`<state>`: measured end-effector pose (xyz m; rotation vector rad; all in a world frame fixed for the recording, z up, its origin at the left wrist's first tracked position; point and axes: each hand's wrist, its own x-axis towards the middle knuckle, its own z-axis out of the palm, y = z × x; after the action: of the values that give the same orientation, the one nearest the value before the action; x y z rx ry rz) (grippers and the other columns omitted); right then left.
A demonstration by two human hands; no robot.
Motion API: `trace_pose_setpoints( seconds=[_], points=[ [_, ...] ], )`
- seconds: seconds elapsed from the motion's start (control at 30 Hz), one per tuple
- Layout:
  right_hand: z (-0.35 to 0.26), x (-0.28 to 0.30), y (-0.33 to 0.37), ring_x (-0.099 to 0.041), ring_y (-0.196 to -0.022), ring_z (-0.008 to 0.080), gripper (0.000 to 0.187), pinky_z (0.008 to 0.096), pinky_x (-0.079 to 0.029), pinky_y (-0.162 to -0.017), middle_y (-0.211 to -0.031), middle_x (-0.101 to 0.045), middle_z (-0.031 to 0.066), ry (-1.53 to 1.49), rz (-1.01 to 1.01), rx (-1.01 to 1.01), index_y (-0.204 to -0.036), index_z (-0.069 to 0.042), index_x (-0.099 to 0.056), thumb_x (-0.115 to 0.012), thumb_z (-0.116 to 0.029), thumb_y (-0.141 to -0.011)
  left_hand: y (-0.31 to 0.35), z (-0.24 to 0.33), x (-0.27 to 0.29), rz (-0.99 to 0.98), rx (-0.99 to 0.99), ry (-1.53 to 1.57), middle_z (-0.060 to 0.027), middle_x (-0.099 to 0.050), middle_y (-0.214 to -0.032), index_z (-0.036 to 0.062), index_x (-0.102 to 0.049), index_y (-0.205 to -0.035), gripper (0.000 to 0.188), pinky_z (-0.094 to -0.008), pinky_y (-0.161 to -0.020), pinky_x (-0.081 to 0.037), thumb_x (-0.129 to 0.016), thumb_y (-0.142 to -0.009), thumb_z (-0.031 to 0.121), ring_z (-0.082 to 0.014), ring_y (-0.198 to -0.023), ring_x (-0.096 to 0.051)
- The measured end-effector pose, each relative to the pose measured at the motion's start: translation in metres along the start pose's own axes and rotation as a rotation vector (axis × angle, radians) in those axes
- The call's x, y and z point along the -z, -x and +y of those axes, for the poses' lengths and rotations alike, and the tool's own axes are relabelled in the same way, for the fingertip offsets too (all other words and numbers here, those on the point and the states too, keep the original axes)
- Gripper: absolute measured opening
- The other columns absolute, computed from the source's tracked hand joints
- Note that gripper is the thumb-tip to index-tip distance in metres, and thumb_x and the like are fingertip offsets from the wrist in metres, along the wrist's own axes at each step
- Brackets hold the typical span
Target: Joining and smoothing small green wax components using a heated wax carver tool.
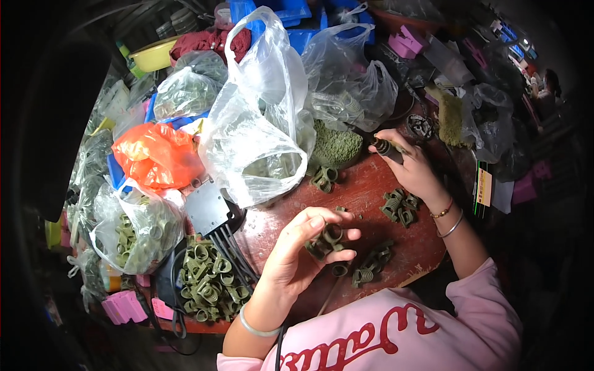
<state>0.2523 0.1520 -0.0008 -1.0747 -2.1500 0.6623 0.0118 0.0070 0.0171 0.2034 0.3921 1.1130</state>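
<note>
In the middle of the red table, my left hand (286, 255) is closed around an olive-green plastic fitting (333, 234) with round openings, held between thumb and fingers. Farther right, my right hand (416, 172) grips a dark cylindrical tool (388, 149) with a brass-coloured end; its exact kind does not show. Several similar olive-green fittings (401, 207) with ribbed parts lie below my right hand. More ribbed fittings (372, 264) rest close to my body, beside a small green ring (340, 269). Another cluster of fittings (325, 179) sits beyond my left hand.
A large pile of green fittings (213, 281) covers the table's left part, next to a grey metal box (208, 207) with thick cables. Clear plastic bags (247, 136), an orange bag (158, 156) and a green granular heap (336, 145) line the far side. Blue bins (291, 12) stand behind.
</note>
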Motion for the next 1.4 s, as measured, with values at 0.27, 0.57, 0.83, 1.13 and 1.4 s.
trace_pose_setpoints(
  seconds=[0.27, 0.57, 0.83, 1.13, 1.4],
  points=[
    [-0.011, 0.011, 0.013, -0.067, -0.093, 0.0272, 0.020, 0.0327, -0.050, -0.081, -0.094, -0.067, 0.0096, 0.042, 0.074, 0.127, -0.114, -0.004, -0.053, -0.055, -0.005, -0.094, 0.002, -0.002, 0.005, 0.178, 0.061, -0.152, -0.0117, -0.063, -0.108, 0.0065, -0.059, -0.101, 0.012, -0.0400, -0.075, -0.060, -0.063, -0.092, 0.014, -0.0229, -0.095, -0.065],
    [-0.025, 0.016, 0.018, -0.064, -0.088, 0.0127, 0.022, 0.0273, -0.049, -0.077, -0.109, -0.065, 0.0097, 0.116, 0.128, 0.092, -0.117, 0.002, -0.054, -0.051, -0.011, -0.099, 0.001, -0.002, 0.004, 0.212, 0.072, -0.192, -0.0105, -0.063, -0.107, 0.0069, -0.060, -0.106, 0.016, -0.0393, -0.078, -0.058, -0.064, -0.092, 0.013, -0.0211, -0.094, -0.064],
    [-0.004, -0.002, -0.001, -0.059, -0.083, 0.0199, 0.019, 0.0302, -0.047, -0.076, -0.098, -0.057, 0.0092, -0.159, 0.083, 0.002, -0.112, 0.002, -0.051, -0.051, -0.010, -0.097, 0.000, -0.002, 0.004, 0.201, 0.070, -0.199, -0.0101, -0.063, -0.105, 0.0066, -0.060, -0.107, 0.016, -0.0392, -0.078, -0.058, -0.063, -0.092, 0.014, -0.0210, -0.094, -0.064],
    [0.002, 0.001, 0.000, -0.058, -0.080, 0.0199, 0.017, 0.0302, -0.047, -0.075, -0.098, -0.054, 0.0093, -0.109, 0.123, 0.055, -0.108, 0.002, -0.053, -0.052, -0.011, -0.097, -0.001, -0.002, 0.004, 0.202, 0.071, -0.202, -0.0093, -0.063, -0.102, 0.0067, -0.061, -0.104, 0.016, -0.0377, -0.077, -0.058, -0.064, -0.092, 0.016, -0.0196, -0.092, -0.064],
    [0.031, 0.005, -0.012, -0.060, -0.081, 0.0129, 0.022, 0.0285, -0.048, -0.077, -0.095, -0.059, 0.0048, -0.155, 0.157, -0.103, -0.107, 0.003, -0.057, -0.052, -0.017, -0.099, -0.003, -0.003, 0.001, 0.266, 0.036, -0.216, -0.0089, -0.062, -0.096, 0.0061, -0.060, -0.100, 0.016, -0.0364, -0.069, -0.060, -0.065, -0.090, 0.017, -0.0213, -0.087, -0.065]
  ],
)
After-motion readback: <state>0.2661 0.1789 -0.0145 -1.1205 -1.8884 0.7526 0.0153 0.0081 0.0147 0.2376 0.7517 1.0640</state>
